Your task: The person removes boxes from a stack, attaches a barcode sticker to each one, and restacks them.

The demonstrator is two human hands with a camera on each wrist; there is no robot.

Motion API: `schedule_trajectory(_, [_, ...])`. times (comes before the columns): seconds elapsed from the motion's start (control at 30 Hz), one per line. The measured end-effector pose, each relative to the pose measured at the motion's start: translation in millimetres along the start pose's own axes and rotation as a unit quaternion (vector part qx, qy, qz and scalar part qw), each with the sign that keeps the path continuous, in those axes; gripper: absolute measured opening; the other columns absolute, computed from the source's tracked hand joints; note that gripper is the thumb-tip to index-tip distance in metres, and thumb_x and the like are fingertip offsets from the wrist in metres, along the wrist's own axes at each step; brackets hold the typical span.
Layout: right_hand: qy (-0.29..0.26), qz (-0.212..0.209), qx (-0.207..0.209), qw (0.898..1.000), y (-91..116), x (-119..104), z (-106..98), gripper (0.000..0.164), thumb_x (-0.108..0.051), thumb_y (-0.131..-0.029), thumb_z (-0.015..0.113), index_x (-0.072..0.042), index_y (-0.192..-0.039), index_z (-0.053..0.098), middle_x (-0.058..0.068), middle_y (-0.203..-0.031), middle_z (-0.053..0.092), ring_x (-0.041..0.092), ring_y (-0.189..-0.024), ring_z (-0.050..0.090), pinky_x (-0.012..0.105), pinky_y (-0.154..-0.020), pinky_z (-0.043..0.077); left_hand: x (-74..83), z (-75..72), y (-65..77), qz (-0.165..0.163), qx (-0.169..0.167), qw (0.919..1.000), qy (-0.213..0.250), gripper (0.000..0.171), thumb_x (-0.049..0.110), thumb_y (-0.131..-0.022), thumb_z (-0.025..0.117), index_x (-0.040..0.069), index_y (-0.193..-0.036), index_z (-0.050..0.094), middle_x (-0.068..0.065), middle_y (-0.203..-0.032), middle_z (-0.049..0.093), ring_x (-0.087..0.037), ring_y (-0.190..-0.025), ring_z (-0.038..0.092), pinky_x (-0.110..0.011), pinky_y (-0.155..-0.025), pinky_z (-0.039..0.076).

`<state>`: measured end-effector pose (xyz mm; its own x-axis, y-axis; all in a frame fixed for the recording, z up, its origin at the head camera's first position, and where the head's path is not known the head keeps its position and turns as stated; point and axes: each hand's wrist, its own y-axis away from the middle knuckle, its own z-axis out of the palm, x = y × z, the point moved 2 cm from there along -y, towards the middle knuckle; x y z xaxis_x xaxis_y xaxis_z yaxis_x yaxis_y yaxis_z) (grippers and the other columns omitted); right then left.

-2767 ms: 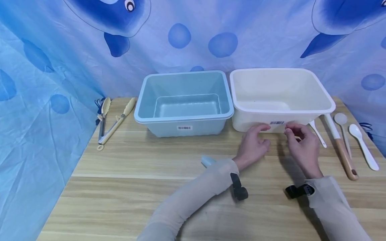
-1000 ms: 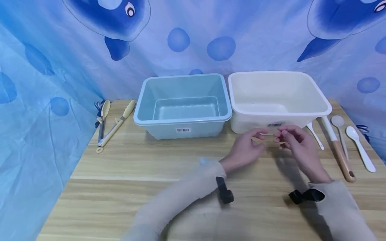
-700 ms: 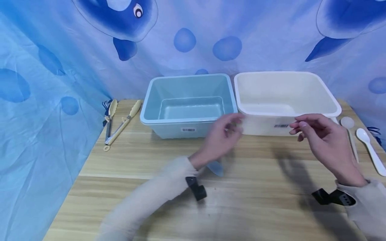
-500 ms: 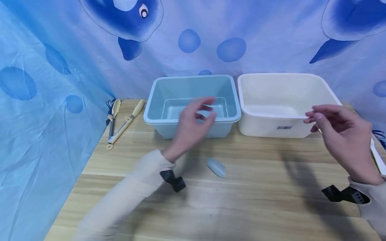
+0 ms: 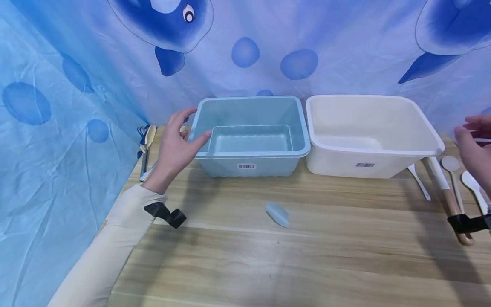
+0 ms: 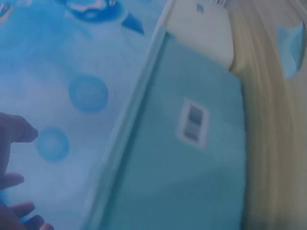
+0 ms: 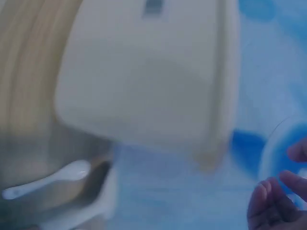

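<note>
My left hand (image 5: 174, 147), thumb and fingers spread, is at the left end of the light-blue bin (image 5: 247, 166). In the head view its thumb overlaps the rim; I cannot tell whether it touches. Behind this hand, a pair of cream-tipped tongs (image 5: 145, 158) is partly hidden. At the right edge, my right hand (image 5: 475, 149) is cut off by the frame, over the utensils beside the white bin (image 5: 345, 164). Its fingers, also in the right wrist view, are loosely bent with nothing visible between them. A small pale-blue curved piece (image 5: 277, 214) lies mid-table.
To the right lie a small white spoon (image 5: 419, 181), a utensil with a white shaft and wooden handle (image 5: 437, 172), a beige spoon (image 5: 451, 163) and a larger white spoon (image 5: 471, 182). A blue sea-patterned cloth (image 5: 245, 76) hangs behind the wooden table (image 5: 326, 251).
My hands have moved apart from the front of the white bin: the left to the blue bin's left end, the right to the right edge. The pale-blue piece is now uncovered.
</note>
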<state>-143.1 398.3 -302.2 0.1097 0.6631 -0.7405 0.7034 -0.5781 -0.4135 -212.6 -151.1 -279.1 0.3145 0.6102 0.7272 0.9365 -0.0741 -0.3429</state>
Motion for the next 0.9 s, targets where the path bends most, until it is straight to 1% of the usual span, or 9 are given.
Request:
schedule_trajectory(0.07, [0.006,0.036,-0.019,0.999,-5.7,12.0,1.1,0.026,-0.023,-0.096,0.050,-0.048,-0.102,0.049,-0.038,-0.083,0.039,-0.019,-0.075,0.036,0.006,-0.074,0.029,-11.9,-1.2,-0.4,-0.031,-0.012,0.9994,0.011,0.065,0.031,-0.089,0.069,0.018,-0.145,0.041,-0.011,-0.151,0.035,-0.031,-0.140,0.033,-0.055,-0.111,0.035])
schedule_trajectory(0.17, [-0.034,0.062,-0.059,0.996,-12.6,27.6,3.7,0.031,-0.016,-0.094,0.052,-0.047,-0.093,0.045,-0.034,-0.080,0.042,-0.018,-0.070,0.040,0.000,-0.065,0.035,-28.1,-0.1,-0.6,-0.080,-0.036,0.9953,0.041,0.070,0.034,-0.088,0.069,0.021,-0.149,0.035,-0.009,-0.156,0.027,-0.033,-0.144,0.028,-0.055,-0.114,0.031])
schedule_trajectory(0.27, [-0.095,0.050,-0.106,0.989,-17.7,39.4,8.6,0.031,-0.010,-0.094,0.054,-0.041,-0.096,0.049,-0.031,-0.080,0.048,-0.017,-0.065,0.047,-0.001,-0.052,0.041,-42.1,4.0,-1.4,-0.117,-0.059,0.9880,0.082,0.074,0.036,-0.088,0.069,0.024,-0.151,0.030,-0.007,-0.160,0.020,-0.033,-0.146,0.025,-0.055,-0.115,0.031])
schedule_trajectory(0.3, [-0.107,0.042,-0.122,0.986,-18.8,42.4,10.6,0.030,-0.009,-0.094,0.054,-0.039,-0.099,0.049,-0.029,-0.082,0.049,-0.016,-0.064,0.049,0.000,-0.052,0.042,-46.1,5.5,-1.8,-0.125,-0.065,0.9857,0.094,0.075,0.036,-0.088,0.069,0.025,-0.151,0.029,-0.007,-0.160,0.019,-0.033,-0.146,0.025,-0.055,-0.114,0.031])
schedule_trajectory(0.4, [-0.101,0.027,-0.164,0.981,-21.4,48.7,15.7,0.025,-0.015,-0.097,0.054,-0.037,-0.108,0.049,-0.026,-0.088,0.049,-0.015,-0.067,0.051,0.002,-0.054,0.045,-57.0,11.6,-3.4,-0.130,-0.079,0.9804,0.125,0.076,0.035,-0.089,0.069,0.025,-0.152,0.027,-0.008,-0.160,0.022,-0.032,-0.145,0.027,-0.055,-0.113,0.034])
schedule_trajectory(0.47, [-0.092,0.028,-0.180,0.979,-24.3,51.4,19.3,0.023,-0.019,-0.097,0.054,-0.036,-0.112,0.049,-0.024,-0.090,0.049,-0.013,-0.070,0.052,0.004,-0.054,0.045,-63.2,15.2,-3.3,-0.134,-0.087,0.9786,0.129,0.077,0.035,-0.088,0.069,0.026,-0.152,0.025,-0.008,-0.160,0.022,-0.031,-0.145,0.026,-0.054,-0.114,0.032])
schedule_trajectory(0.57, [-0.095,0.036,-0.198,0.975,-30.3,55.3,23.8,0.020,-0.021,-0.096,0.057,-0.032,-0.112,0.053,-0.024,-0.088,0.052,-0.011,-0.069,0.054,0.009,-0.051,0.047,-69.1,20.0,-1.9,-0.137,-0.098,0.9790,0.115,0.080,0.034,-0.088,0.069,0.029,-0.153,0.022,-0.005,-0.162,0.015,-0.030,-0.147,0.019,-0.056,-0.117,0.024])
schedule_trajectory(0.7, [-0.071,0.029,-0.233,0.969,-39.1,61.3,28.7,0.017,-0.026,-0.097,0.056,-0.035,-0.110,0.052,-0.027,-0.086,0.051,-0.009,-0.065,0.054,0.014,-0.050,0.045,-72.6,24.2,-1.1,-0.130,-0.098,0.9813,0.102,0.083,0.034,-0.087,0.069,0.033,-0.153,0.019,-0.001,-0.164,0.009,-0.029,-0.150,0.010,-0.060,-0.118,0.014])
schedule_trajectory(0.9, [-0.053,0.013,-0.267,0.962,-49.7,65.6,35.1,0.015,-0.022,-0.098,0.054,-0.034,-0.108,0.053,-0.029,-0.084,0.051,-0.008,-0.064,0.053,0.020,-0.048,0.046,-77.7,25.4,-1.5,-0.131,-0.094,0.9814,0.105,0.082,0.038,-0.087,0.070,0.037,-0.152,0.021,0.002,-0.164,0.009,-0.027,-0.150,0.011,-0.060,-0.118,0.014])
